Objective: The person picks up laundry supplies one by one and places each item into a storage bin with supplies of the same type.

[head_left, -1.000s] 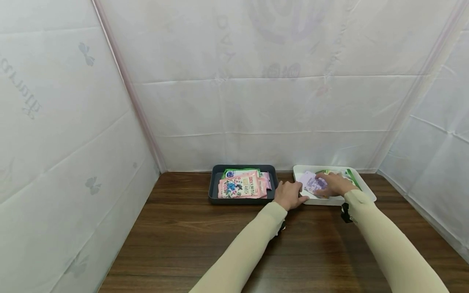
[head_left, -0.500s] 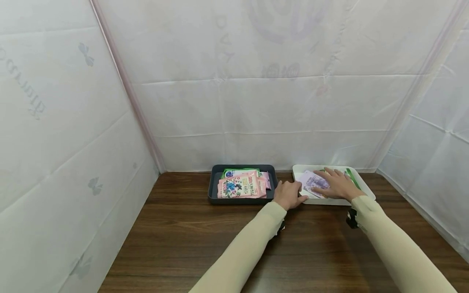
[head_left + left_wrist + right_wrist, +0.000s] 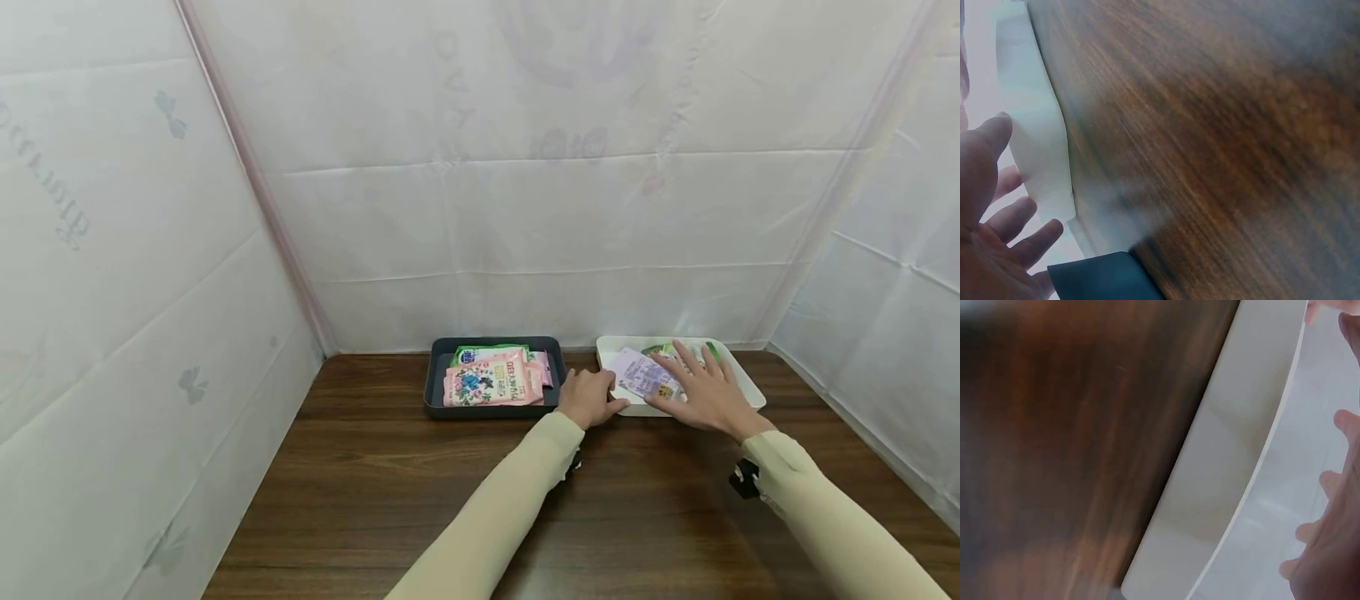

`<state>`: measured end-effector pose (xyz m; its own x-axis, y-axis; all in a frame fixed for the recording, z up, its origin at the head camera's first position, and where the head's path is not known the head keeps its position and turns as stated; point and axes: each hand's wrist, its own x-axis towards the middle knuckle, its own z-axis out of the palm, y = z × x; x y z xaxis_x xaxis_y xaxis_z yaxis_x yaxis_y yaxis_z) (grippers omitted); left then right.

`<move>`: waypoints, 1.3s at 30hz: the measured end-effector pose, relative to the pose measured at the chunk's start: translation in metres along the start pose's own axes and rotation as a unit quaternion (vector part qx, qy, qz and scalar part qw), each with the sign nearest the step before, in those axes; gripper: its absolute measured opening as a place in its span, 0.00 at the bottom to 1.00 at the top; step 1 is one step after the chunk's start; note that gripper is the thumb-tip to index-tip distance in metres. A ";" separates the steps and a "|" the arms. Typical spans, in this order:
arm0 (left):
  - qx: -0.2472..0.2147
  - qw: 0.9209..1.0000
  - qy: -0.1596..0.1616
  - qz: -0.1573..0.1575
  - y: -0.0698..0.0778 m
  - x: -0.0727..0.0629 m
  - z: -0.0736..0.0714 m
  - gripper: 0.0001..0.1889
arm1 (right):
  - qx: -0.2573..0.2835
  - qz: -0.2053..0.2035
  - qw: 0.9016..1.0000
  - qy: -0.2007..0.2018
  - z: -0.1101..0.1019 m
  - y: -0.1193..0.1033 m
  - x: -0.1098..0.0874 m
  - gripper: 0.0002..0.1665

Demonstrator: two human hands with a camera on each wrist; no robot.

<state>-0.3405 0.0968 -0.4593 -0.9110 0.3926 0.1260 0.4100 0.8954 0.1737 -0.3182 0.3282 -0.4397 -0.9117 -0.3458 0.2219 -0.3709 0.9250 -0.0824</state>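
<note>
A white tray (image 3: 752, 395) holds a lilac printed packet (image 3: 639, 372) and a green-and-white packet (image 3: 660, 349), partly covered by my right hand (image 3: 712, 398). That hand hovers over the tray's near right part with fingers spread, nothing between them. My left hand (image 3: 587, 397) is at the tray's near left corner; in the left wrist view its thumb meets the near rim and its fingers stand loosely apart by the corner. Left of it, a dark grey tray (image 3: 435, 392) carries a pink floral packet (image 3: 480, 383) on top of other pink packets and a green-edged one (image 3: 491, 350).
Both trays stand at the back of the brown wooden table (image 3: 390, 492). White sheeting hangs behind them (image 3: 480, 233) and along both sides. Between the trays is a narrow gap where the left hand rests.
My right hand has straightened its fingers and drawn back to the right, uncovering more of the lilac packet. The left hand keeps its place at the tray corner.
</note>
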 end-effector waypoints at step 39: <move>0.032 0.998 0.020 0.051 0.000 -0.015 0.006 0.30 | -0.023 -0.033 0.998 0.054 0.007 -0.032 -0.107 0.60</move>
<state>-0.3268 0.0918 -0.4673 -0.8615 0.4750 0.1795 0.4957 0.8633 0.0950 -0.2102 0.3347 -0.4675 -0.8605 -0.3894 0.3285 -0.4187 0.9079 -0.0206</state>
